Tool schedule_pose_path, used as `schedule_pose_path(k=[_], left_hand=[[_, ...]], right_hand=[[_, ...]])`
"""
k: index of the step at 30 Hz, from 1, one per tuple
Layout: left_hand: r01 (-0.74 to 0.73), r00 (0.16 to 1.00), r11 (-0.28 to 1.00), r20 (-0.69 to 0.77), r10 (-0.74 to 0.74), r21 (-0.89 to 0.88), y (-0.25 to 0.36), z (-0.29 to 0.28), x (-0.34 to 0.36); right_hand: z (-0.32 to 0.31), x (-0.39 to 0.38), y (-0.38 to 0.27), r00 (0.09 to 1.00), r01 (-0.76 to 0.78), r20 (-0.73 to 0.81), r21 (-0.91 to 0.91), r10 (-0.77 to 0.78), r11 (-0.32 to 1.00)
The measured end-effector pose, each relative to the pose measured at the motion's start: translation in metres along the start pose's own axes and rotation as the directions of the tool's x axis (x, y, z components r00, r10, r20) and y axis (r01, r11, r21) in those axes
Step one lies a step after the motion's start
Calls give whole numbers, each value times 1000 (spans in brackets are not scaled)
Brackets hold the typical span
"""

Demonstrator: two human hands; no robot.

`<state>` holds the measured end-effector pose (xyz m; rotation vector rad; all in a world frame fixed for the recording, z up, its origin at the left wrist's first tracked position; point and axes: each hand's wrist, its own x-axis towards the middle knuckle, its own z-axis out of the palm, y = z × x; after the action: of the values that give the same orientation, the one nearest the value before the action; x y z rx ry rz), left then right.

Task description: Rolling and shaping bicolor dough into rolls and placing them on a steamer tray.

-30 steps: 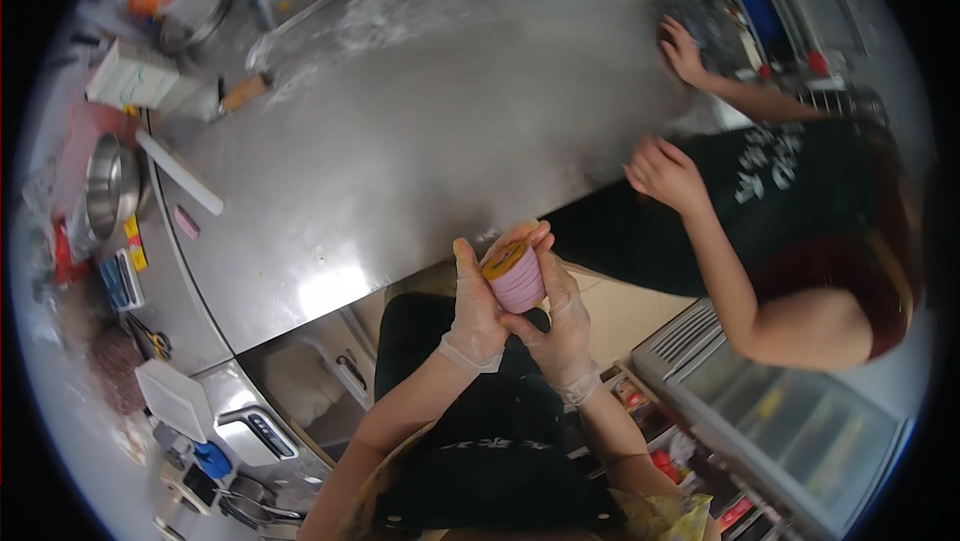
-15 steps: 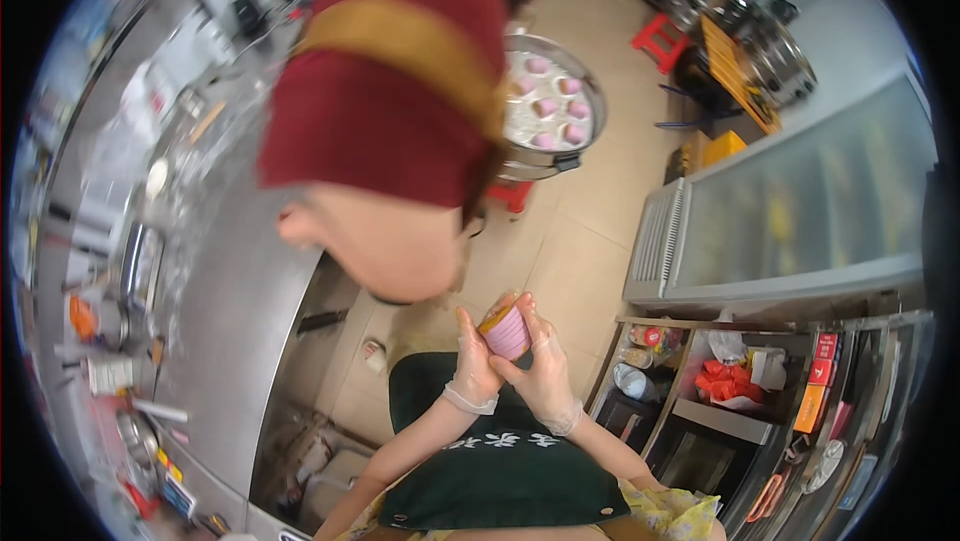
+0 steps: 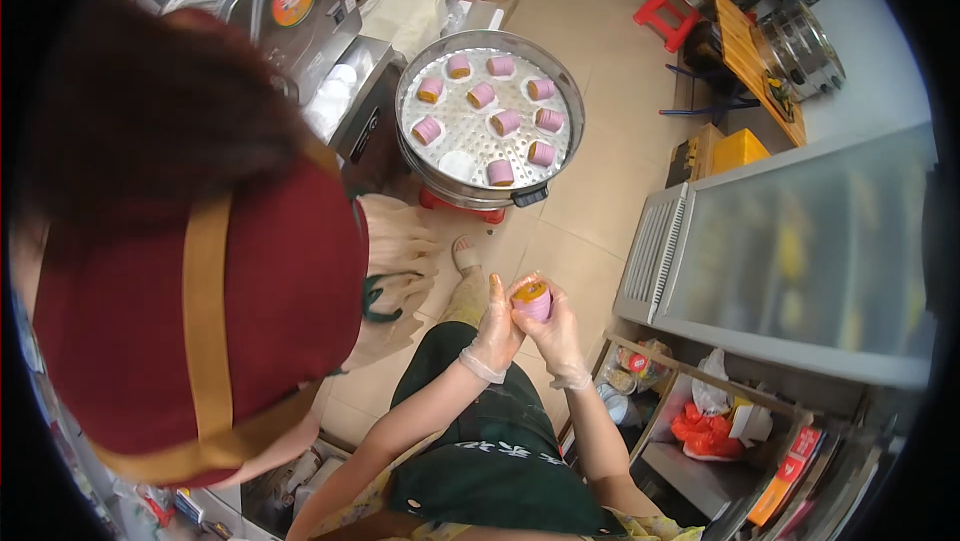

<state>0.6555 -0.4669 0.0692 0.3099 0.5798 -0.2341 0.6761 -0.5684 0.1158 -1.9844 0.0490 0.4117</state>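
Note:
In front of my dark green apron I hold a small pink dough roll (image 3: 538,310) with ridged sides and an orange-brown top. My right hand (image 3: 558,333), in a clear glove, curls around its right side. My left hand (image 3: 491,333), also gloved, cups the other side, one finger pointing up with an orange smear at its tip. Beyond my hands, a round metal steamer tray (image 3: 480,153) holds several similar pink rolls, spaced apart on white paper rounds. One bare paper round (image 3: 458,164) lies near the tray's front edge.
A person in a dark red top (image 3: 120,311) with tan straps bends close on my left. The steamer stands on a red stool (image 3: 490,214). At right are a glass-fronted cabinet (image 3: 800,251) and open shelves (image 3: 690,471); farther back, another red stool (image 3: 667,17) and a wooden table (image 3: 740,51).
The view has swung left, bringing the whole steamer tray into sight. The other person now appears farther left and lower. The roll stays between my hands, its orange top now turned toward me.

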Motion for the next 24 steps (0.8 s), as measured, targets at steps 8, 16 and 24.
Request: schedule_pose_path(k=[8,16,24], left_hand=[[-126,984,992,-127,121,-25,57,55,159],[-407,873,903,-346,342,-134,86,55,244],[-700,669,650,-591,451,-296,91,34,304]], right_hand=[[-12,187,-20,996,-10,85,39,7,999],[7,312,-21,900,83,435,-108,-28,991],[53,416,5,620,356,777,-155,-108,922]])
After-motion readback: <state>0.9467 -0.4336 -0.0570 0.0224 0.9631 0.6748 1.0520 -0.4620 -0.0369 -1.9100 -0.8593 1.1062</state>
